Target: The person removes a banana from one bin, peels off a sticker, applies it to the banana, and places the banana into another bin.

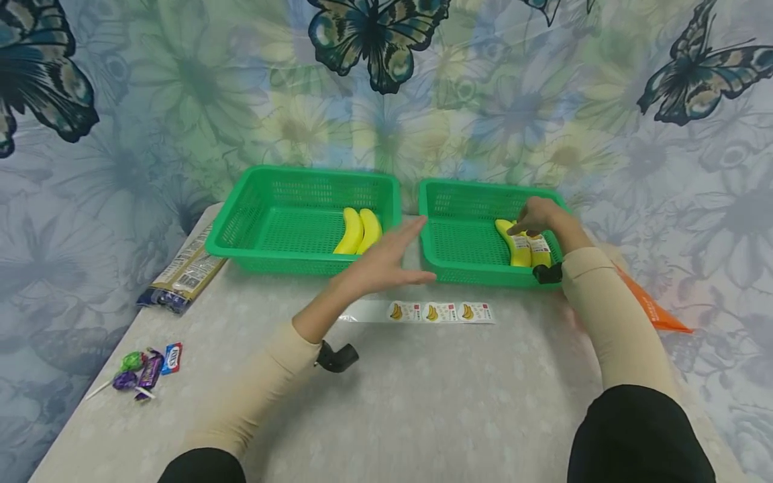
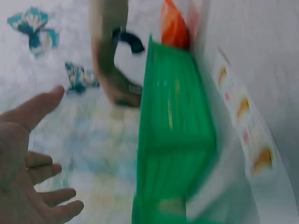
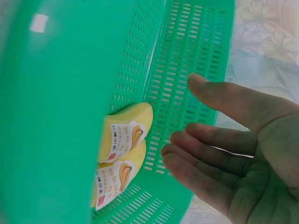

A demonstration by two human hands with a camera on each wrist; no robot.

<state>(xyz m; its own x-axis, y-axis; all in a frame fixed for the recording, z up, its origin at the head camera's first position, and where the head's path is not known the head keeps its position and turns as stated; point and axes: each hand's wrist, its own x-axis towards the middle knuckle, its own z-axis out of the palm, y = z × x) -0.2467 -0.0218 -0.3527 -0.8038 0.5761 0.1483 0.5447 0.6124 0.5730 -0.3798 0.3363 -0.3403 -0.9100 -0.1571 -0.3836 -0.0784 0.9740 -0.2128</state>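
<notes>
Two yellow bananas [image 3: 128, 114] with white labels lie side by side in the right green basket [image 1: 449, 274]. My right hand [image 1: 539, 216] is over that basket near them; in the right wrist view its fingers are apart from the bananas and hold nothing. My left hand [image 1: 386, 263] hovers between the two baskets, fingers stretched and thumb spread, with nothing in it. Two bananas without visible labels [image 1: 353, 231] lie in the left green basket [image 1: 272, 258]. A strip of banana stickers [image 1: 441, 312] lies on the table just in front of the right basket.
Lollipops and small wrapped candies [image 1: 149, 369] lie at the table's left. A gold-and-blue packet [image 1: 192, 272] leans beside the left basket. An orange bag [image 1: 658, 308] sits right of the right basket, partly behind my right arm. A butterfly-printed cloth [image 1: 199, 80] hangs behind the table.
</notes>
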